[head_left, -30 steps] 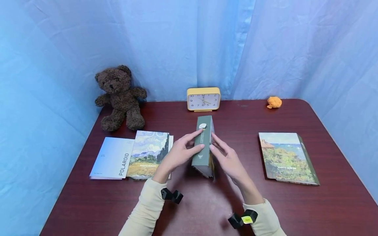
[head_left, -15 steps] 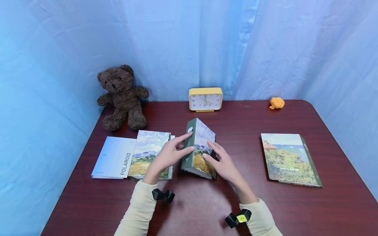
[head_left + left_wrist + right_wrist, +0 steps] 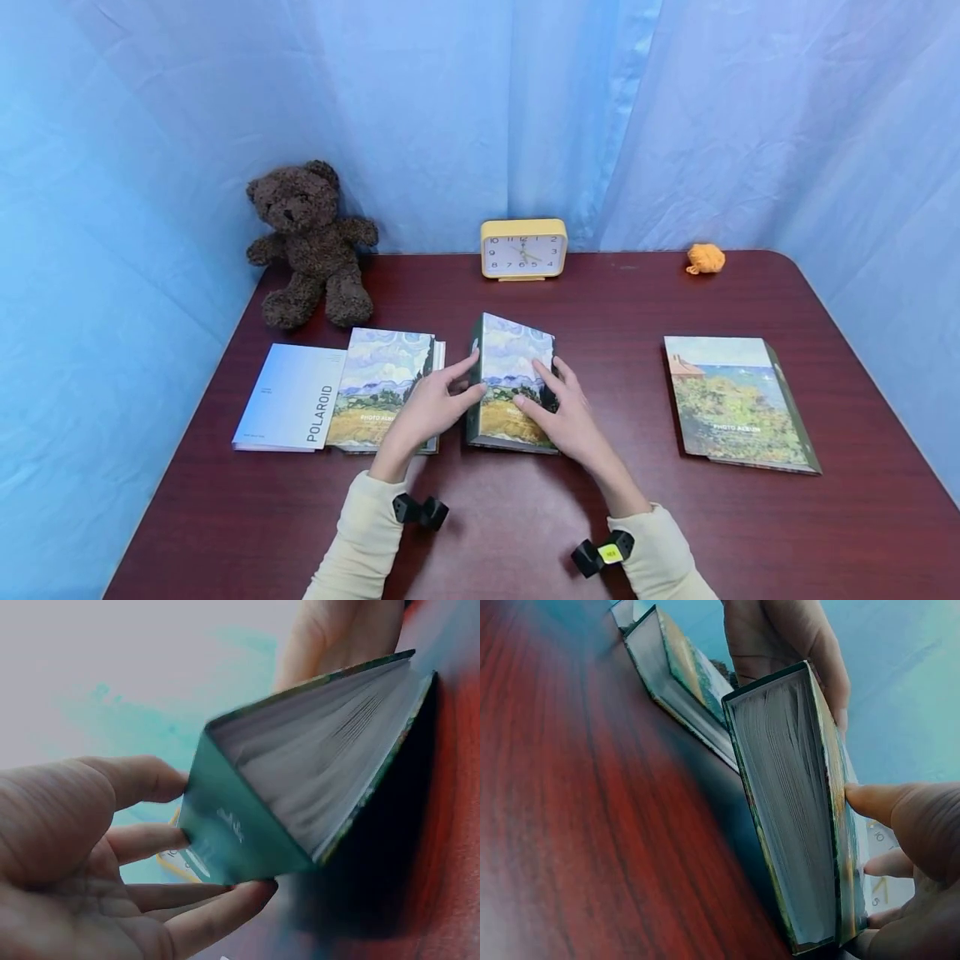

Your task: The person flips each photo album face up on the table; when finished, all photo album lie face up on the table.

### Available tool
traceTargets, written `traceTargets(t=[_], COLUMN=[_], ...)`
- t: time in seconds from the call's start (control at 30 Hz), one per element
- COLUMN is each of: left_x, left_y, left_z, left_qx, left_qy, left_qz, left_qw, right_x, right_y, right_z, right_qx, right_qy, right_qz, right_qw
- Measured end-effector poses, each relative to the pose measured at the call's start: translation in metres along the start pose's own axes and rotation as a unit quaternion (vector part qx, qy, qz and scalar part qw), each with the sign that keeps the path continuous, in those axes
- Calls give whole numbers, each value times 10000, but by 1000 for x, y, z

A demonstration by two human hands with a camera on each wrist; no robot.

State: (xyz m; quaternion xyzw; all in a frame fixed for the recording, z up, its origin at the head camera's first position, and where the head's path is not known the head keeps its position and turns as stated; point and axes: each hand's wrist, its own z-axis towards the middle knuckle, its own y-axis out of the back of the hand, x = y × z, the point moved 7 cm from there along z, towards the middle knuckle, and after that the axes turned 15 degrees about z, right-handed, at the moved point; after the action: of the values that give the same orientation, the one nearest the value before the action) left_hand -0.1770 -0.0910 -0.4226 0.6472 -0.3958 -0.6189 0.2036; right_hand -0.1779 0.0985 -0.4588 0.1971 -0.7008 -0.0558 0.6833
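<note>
A thick photo album [image 3: 517, 375] with a landscape-painting cover and a dark green spine is tilted between my two hands, close over the table. My left hand [image 3: 431, 408] holds its spine; in the left wrist view the thumb and fingertips rest along the green spine [image 3: 232, 817], one finger at its lower edge. My right hand [image 3: 566, 412] has the thumb on the front cover and fingers around the right edge. The right wrist view shows the page block [image 3: 784, 802] between both covers. A similar photo album [image 3: 378, 387] lies just left of my left hand.
A white-blue album marked POLAROID [image 3: 288, 396] lies far left beside the similar album. Another photo album [image 3: 738, 400] lies on the right. Along the back of the table [image 3: 615, 308] are a brown teddy bear [image 3: 311, 242], a yellow clock [image 3: 523, 248] and an orange yarn ball [image 3: 706, 258].
The album has turned from spine-up to front cover facing up and tipped down to the left. My hands have shifted slightly left with it, staying at its spine and right side.
</note>
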Motion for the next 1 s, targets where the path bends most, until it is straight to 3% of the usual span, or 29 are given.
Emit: traceTargets(t=[0.3,0.57,0.8,1.0], left_x=[8,15,15,16], left_y=[-4,-10,-5,5], left_z=[-1,0,-2,-6], left_qx=[-51,-18,-113,-421], left_qy=[256,264,193,246], left_qz=[278,556,620,1108], left_qw=[9993,9981,9978,9926], right_x=[0,2,4,5], right_y=[-6,-9,-10,-13], right_z=[-1,-4,-4,-6], right_qx=[-99,-95,10,69], right_qy=[245,257,338,435], right_qz=[-382,-449,-703,-940], right_qw=[9989,9986,9970,9946])
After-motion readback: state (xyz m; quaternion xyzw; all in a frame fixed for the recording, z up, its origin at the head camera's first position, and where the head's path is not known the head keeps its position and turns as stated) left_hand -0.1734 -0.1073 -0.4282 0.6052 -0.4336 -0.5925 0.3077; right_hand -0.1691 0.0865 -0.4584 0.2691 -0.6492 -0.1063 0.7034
